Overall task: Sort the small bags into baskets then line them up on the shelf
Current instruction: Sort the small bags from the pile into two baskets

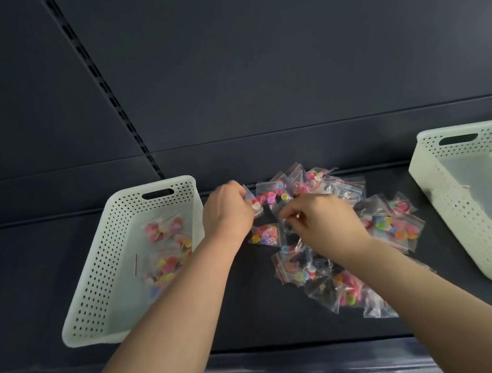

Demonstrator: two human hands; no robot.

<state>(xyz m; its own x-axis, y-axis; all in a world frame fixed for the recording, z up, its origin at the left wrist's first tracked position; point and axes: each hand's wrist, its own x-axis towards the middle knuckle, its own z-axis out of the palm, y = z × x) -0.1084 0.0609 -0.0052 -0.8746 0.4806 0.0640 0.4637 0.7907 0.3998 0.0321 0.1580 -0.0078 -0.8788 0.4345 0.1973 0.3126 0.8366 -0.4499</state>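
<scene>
mostly crinkly clear bags [344,188] of round buttons [384,223], perforated white plastic baskets [97,276]

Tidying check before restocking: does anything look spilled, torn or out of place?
Nothing stands out. The small bags lie in a loose overlapping heap between the left basket and right basket, but no contents lie loose on the shelf.

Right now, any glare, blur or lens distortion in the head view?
Head view: wide-angle splays the left white perforated plastic basket and the right basket; clear zip bags of coloured buttons glint mildly; the right basket's contents look smeared; light dim, even.
</scene>
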